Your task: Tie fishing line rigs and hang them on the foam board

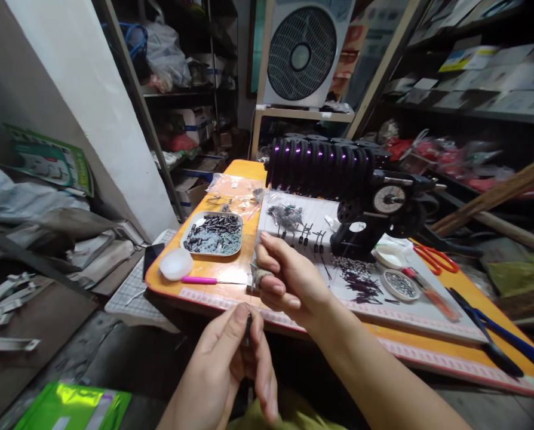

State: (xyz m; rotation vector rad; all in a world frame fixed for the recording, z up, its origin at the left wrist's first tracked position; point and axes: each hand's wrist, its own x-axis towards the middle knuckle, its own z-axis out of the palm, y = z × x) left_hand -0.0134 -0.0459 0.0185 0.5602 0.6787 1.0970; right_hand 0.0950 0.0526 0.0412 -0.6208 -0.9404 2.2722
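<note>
My left hand [231, 364] is low in front of the orange table [213, 285], thumb and fingers pinched on a small dark pin-like part [248, 327]. My right hand [285, 278] hovers over the table's near edge, fingers curled around a thin wire-like piece [254, 267]; one finger wears a tape wrap. A metal tray [212, 234] of small dark cylindrical parts lies to the left of it. Loose dark parts [361, 280] are scattered on the white mat [419, 310].
A black machine [338, 173] with purple-lit spools stands at the table's back. A white lid [176, 264], pink-handled knife [204, 280], small round dish [400, 283], red scissors [435, 258] and blue-handled pliers [509, 340] lie around. Cluttered shelves and a fan [301, 54] stand behind.
</note>
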